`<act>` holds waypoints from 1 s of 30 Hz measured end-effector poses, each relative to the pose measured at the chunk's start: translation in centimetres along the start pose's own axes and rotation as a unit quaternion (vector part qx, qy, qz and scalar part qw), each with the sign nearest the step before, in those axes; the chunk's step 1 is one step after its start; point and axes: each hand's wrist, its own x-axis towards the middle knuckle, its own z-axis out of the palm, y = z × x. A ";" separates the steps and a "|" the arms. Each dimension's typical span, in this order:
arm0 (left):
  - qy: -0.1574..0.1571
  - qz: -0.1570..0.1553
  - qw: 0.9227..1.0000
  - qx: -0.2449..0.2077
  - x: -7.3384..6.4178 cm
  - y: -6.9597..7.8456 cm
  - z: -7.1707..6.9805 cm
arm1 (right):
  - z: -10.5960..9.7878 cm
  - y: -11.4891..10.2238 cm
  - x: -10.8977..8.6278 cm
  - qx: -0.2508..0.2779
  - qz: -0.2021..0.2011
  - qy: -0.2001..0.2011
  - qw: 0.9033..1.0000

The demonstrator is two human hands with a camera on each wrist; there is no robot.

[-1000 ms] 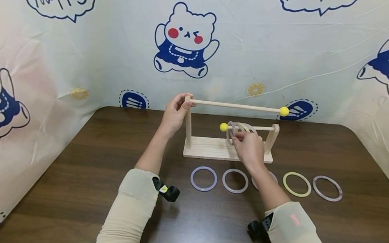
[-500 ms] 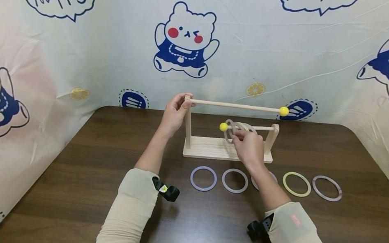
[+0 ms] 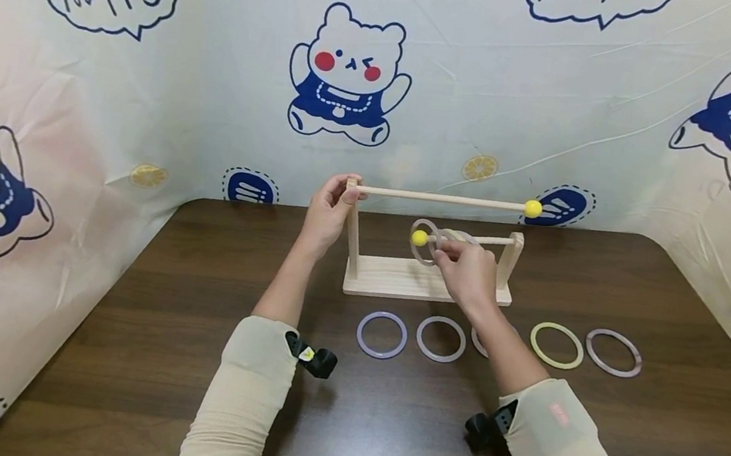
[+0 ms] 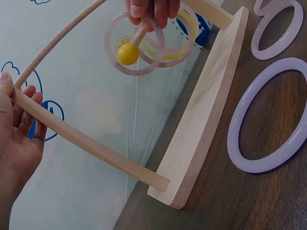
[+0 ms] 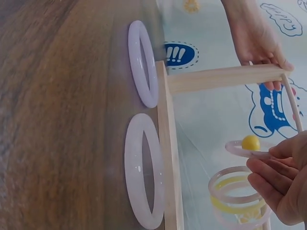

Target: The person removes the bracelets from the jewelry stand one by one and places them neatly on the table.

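Note:
My left hand [image 3: 328, 215] grips the top of the left post of a wooden stand [image 3: 393, 280], where the upper rod [image 3: 446, 200] meets it. With thumb and fingers, my right hand [image 3: 471, 274] pinches a pale pinkish ring [image 4: 134, 73]. That ring encircles the yellow ball [image 3: 418, 239] end of the lower rod [image 3: 495, 241]. Further along this rod hang several more rings, among them a yellow ring [image 5: 235, 209] and a greyish ring [image 5: 230, 200]; in the head view my right hand partly covers them.
In front of the stand lie a violet ring [image 3: 379, 355], a pale lilac ring [image 3: 438, 358], a yellow-green ring [image 3: 554, 364] and a pinkish ring [image 3: 611, 372]. Another ring [image 3: 477, 343] is partly hidden by the right forearm. A printed cloth [image 3: 217, 82] hangs behind the table [image 3: 140, 383].
The pinched ring has moved left along the lower rod, away from the other rings, and now surrounds the yellow ball. My left hand has stayed on the post.

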 end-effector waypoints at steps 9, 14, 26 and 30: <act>-0.001 -0.002 1.000 0.003 0.0 -0.1 -0.1 | -0.2 -0.6 -0.1 0.040 0.013 -0.018 0.999; 0.000 -0.001 1.000 0.006 0.1 -0.1 -0.1 | -0.4 -0.9 -0.2 0.081 0.033 -0.042 0.995; -0.003 -0.007 1.000 0.012 0.0 -0.1 -0.1 | -0.9 -1.1 -0.4 0.313 0.131 -0.137 0.931; -0.005 -0.007 1.000 0.013 0.0 -0.1 -0.2 | -0.9 -1.1 -0.6 0.366 0.146 -0.165 0.904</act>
